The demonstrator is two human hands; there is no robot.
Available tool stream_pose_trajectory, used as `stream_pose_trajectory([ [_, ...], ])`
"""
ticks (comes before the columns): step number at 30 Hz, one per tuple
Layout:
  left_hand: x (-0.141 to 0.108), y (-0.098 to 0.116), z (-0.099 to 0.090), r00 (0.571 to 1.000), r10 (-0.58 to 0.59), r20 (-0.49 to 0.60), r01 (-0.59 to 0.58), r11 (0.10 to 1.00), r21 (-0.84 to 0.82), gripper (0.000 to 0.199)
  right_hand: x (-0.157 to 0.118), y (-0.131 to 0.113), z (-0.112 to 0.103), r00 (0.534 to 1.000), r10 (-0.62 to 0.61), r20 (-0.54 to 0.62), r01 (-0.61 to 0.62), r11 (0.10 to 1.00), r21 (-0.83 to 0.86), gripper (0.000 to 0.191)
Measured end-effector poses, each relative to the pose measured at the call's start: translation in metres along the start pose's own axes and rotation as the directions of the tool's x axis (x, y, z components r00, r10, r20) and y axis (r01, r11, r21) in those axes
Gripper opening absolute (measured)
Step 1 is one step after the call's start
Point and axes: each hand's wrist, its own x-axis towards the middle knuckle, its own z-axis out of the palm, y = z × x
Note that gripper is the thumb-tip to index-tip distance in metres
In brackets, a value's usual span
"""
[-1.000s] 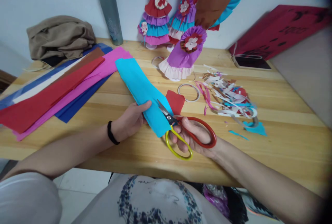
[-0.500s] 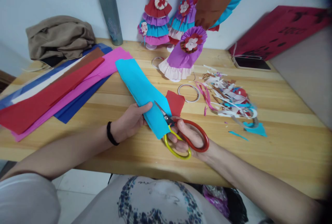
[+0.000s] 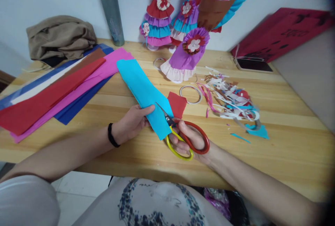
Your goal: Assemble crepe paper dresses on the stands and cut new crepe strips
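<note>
My left hand (image 3: 134, 123), with a black band at the wrist, pinches the left edge of a folded blue strip of crepe paper (image 3: 142, 88). The thumb lies on top and the fingers go underneath, partly hidden. My right hand (image 3: 187, 138) holds scissors (image 3: 199, 145) with one red and one yellow handle loop. Their dark blades lie over the lower part of the blue paper, pointing up and left; whether they grip the paper I cannot tell. A small red paper piece (image 3: 177, 104) lies partly under the blue paper.
Folded coloured sheets (image 3: 60, 93) lie at left, near a brown cloth (image 3: 61, 37) and a flask (image 3: 111, 16). Paper dolls (image 3: 180, 60) stand at the back. A tape ring (image 3: 190, 94), paper scraps (image 3: 230, 96) and a phone (image 3: 253, 64) lie on the right.
Almost nothing differs. The scissors' handle loops and my right hand have shifted very slightly; the left hand keeps its hold on the blue paper.
</note>
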Motion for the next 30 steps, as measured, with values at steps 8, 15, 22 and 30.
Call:
stream_pose_trajectory([
  [8, 0.000, -0.001, -0.002, 1.000, 0.002, 0.000, -0.002, 1.000, 0.001, 0.032, -0.006, -0.016, 0.008, 0.992, 0.095, -0.086, -0.094, 0.996, 0.007, 0.060],
  [15, -0.001, -0.001, -0.001, 1.000, -0.008, -0.006, 0.008, 1.000, 0.015, 0.037, -0.008, -0.014, 0.008, 0.985, 0.094, -0.144, -0.074, 0.988, 0.133, 0.054],
  [22, -0.002, -0.002, 0.000, 1.000, 0.008, -0.025, -0.007, 1.000, 0.024, 0.038, -0.003, -0.019, 0.009, 0.991, 0.064, -0.118, -0.043, 0.983, 0.176, 0.049],
  [30, -0.003, -0.001, -0.001, 1.000, 0.002, -0.019, -0.001, 1.000, 0.031, 0.037, 0.003, -0.017, 0.008, 0.990, 0.056, -0.130, -0.036, 0.988, 0.151, 0.050],
])
